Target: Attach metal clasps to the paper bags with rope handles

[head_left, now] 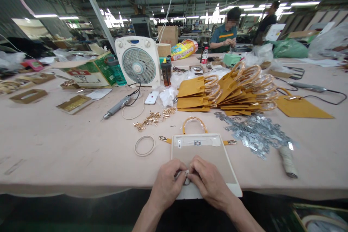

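Observation:
My left hand [169,180] and my right hand [208,177] meet over the near part of a bag panel. Their fingertips pinch a small pale looped strip [186,174], whose exact kind is too small to make out. The panel [209,157] lies flat at the table's near edge, beige inside with white borders. At its far side are a yellow handle [190,119] wrapped in clear plastic and two yellow tabs with metal plates [231,142]. Left of the panel lies a roll of tape [145,146].
Loose metal plates [255,134] spread on the right, near a thread spool [287,161]. Yellow bag panels [239,90] are stacked behind. Gold fittings [149,119], an electric screwdriver [116,107], a phone [151,97] and a fan [138,61] stand or lie left. A person [224,34] works across the table.

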Demonstrator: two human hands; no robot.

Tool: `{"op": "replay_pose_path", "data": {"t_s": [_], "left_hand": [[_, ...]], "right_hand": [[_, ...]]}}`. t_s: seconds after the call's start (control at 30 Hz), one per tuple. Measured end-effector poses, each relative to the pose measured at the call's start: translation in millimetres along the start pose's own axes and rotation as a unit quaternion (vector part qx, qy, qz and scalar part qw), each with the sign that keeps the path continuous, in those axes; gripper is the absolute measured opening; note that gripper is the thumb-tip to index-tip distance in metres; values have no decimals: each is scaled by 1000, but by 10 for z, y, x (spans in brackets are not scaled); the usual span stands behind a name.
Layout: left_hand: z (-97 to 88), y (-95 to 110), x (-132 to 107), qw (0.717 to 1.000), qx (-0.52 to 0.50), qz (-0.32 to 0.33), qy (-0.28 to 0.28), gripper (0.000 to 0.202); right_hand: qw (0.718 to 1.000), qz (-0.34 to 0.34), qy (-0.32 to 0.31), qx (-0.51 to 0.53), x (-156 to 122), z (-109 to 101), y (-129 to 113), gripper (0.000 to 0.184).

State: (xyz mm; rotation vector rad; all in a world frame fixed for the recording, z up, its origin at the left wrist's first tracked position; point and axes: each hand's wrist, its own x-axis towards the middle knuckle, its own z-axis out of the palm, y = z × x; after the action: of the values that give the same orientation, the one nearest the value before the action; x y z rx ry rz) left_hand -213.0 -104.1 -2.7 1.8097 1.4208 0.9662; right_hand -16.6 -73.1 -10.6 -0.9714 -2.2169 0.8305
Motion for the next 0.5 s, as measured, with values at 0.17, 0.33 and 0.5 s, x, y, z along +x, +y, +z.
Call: {"op": "replay_pose_path", "data": {"t_s": [0.17, 0.33, 0.5], "left_hand": [[-10, -21, 11, 1000, -20, 4, 5, 12], [-34, -12, 13, 999, -35, 13, 12, 12], [-21, -30, 6, 999, -27, 15, 13, 12]], "right_hand": [[999, 0, 20, 39, -3, 35, 41, 9], [995, -18, 63, 71, 0, 68, 90, 12], [989, -67, 89, 95, 7, 62, 91, 10]]}}
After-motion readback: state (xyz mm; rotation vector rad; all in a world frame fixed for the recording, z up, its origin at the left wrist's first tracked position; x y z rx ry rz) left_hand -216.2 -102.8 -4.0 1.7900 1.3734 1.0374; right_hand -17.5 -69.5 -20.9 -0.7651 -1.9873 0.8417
